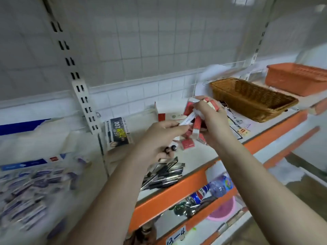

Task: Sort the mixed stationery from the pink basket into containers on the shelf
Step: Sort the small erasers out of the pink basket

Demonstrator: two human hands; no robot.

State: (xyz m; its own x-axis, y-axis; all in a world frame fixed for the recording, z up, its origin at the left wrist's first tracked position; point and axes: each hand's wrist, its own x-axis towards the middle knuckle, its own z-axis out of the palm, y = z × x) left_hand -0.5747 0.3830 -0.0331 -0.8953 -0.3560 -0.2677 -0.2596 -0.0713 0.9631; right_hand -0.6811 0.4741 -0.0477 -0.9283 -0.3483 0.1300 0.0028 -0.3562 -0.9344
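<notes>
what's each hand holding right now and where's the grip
The right hand clutches a bunch of red-and-white erasers around their upper parts. The left hand pinches one white piece by its lower end.
</notes>
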